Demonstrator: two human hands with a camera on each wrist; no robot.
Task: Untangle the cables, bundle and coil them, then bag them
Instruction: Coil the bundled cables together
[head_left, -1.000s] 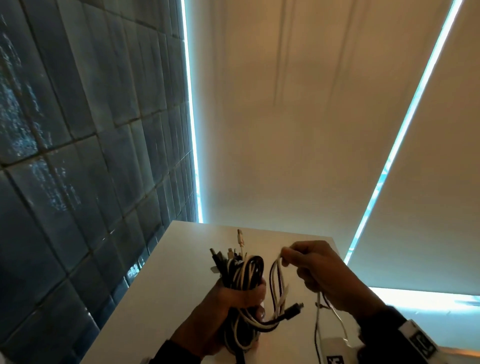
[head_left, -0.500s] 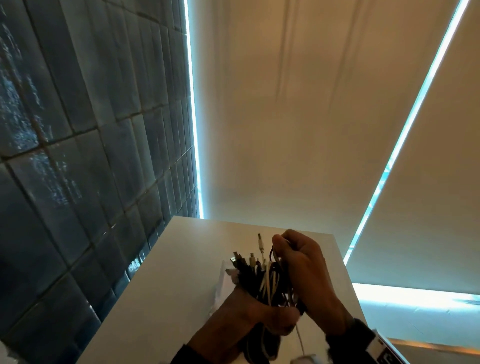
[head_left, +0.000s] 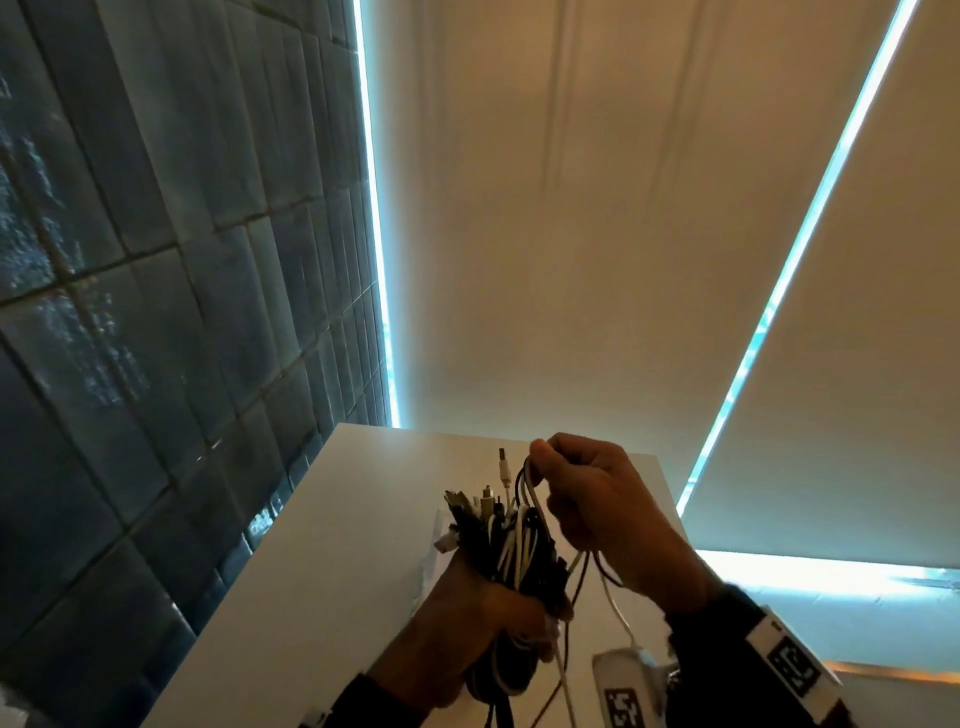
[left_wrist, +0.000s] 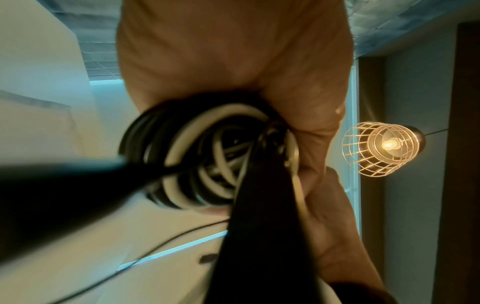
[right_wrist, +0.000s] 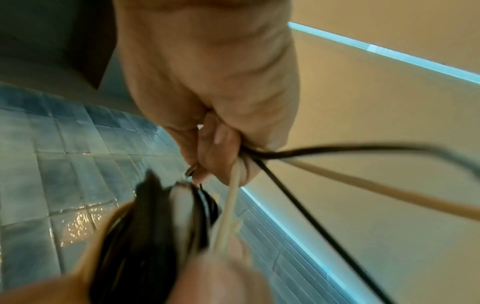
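A bundle of black and white cables (head_left: 511, 558) stands upright above the white table (head_left: 332, 561), plug ends pointing up. My left hand (head_left: 467, 629) grips its lower middle; in the left wrist view the coiled loops (left_wrist: 197, 156) sit in my palm (left_wrist: 228, 61). Just right of the bundle's top, my right hand (head_left: 597, 499) pinches a loop of one black and one white cable (head_left: 530, 483). The right wrist view shows these strands (right_wrist: 233, 185) running from my curled fingers (right_wrist: 218, 139) to the blurred bundle (right_wrist: 155, 226). Loose cable tails (head_left: 613, 603) hang below.
A dark tiled wall (head_left: 156, 312) runs along the table's left edge. Beige blinds (head_left: 597, 234) with bright gaps fill the back. A white tagged device (head_left: 623, 686) lies at the table's near right. A caged lamp (left_wrist: 381, 150) shows in the left wrist view.
My right hand brought its cable loop left from beside the bundle up against the bundle's top, and now holds it a little higher. The left hand kept its grip.
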